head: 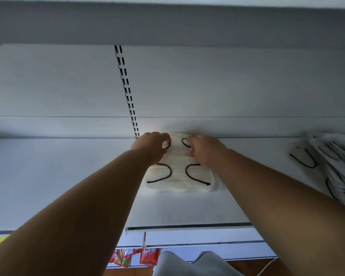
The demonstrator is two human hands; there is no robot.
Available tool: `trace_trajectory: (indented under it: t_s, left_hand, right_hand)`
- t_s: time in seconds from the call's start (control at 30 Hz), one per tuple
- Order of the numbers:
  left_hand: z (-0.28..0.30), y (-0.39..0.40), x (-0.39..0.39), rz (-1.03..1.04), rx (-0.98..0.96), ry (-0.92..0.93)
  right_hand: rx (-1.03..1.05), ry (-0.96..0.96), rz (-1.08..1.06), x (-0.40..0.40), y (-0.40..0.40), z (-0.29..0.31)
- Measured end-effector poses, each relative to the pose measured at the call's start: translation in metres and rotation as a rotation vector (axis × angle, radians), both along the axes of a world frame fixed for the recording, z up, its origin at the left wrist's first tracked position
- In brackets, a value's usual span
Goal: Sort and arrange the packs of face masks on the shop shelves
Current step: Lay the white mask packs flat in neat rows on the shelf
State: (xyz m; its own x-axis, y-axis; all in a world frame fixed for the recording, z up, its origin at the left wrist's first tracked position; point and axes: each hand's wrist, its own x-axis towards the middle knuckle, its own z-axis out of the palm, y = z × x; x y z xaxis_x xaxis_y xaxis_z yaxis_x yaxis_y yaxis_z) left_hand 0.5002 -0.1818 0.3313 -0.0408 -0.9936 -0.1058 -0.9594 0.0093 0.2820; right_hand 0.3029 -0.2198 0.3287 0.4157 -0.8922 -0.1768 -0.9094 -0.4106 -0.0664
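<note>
A stack of white face masks with black ear loops (178,177) lies on the white shelf (68,176), its far end against the back panel. My left hand (150,145) curls over the stack's far left corner, thumb and fingers pinching near a loop. My right hand (204,148) rests on the far right part, fingers bent onto the top mask beside another loop. Both forearms reach in from the bottom of the view. A second heap of mask packs (327,162) lies at the right end of the shelf.
A slotted upright (127,92) runs up the back panel just left of the stack. The shelf's front rail (187,227) lies below. Red snack packets (135,255) hang on a lower level. Another shelf's underside spans the top.
</note>
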Motion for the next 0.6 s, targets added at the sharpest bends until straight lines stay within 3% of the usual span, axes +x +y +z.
trace_trajectory:
  t_s: [0.17,0.27,0.37,0.6]
  left_hand:
    - [-0.003,-0.001,-0.004,0.049,-0.006,0.06]
    - [-0.009,0.003,-0.005,0.026,-0.094,0.101]
    - [-0.018,0.013,-0.013,0.024,-0.142,0.042]
    - [-0.035,0.016,-0.019,0.011,0.061,-0.084]
  right_hand:
    - [0.049,-0.05,-0.001,-0.003,0.002,-0.008]
    - [-0.035,-0.03,0.013,-0.001,0.004,-0.006]
    - [-0.06,-0.085,0.04,0.009,0.013,-0.003]
    - [0.059,-0.01,0.06,0.015,0.018,-0.024]
